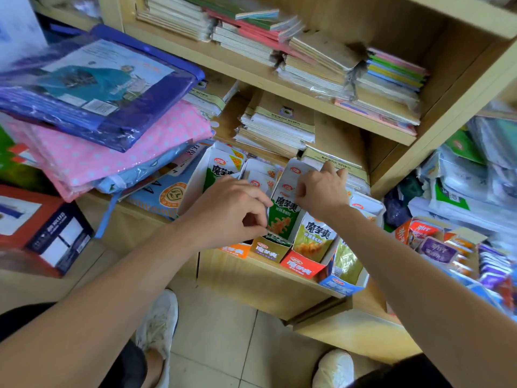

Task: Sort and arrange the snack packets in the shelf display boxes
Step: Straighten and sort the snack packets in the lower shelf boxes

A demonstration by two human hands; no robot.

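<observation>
Several open display boxes of snack packets stand side by side on a low wooden shelf [268,271]. One box has an olive front [269,249], one a red front [300,267], one a blue front [340,285], and a white-walled box [195,177] stands at the left. My left hand [233,204] has its fingers curled into the olive box, pinching the small packets [275,238] inside. My right hand [321,189] grips the top of the tall green-and-white divider panel [284,217] between the boxes.
Notebook stacks [277,127] fill the shelves above. Bagged raincoats, purple [92,88] and pink [92,152], are piled at the left over a blue packet [167,193]. A red-and-navy carton [47,233] stands lower left. Loose snack packets [436,249] lie at the right. My shoes [161,320] are on the tiled floor.
</observation>
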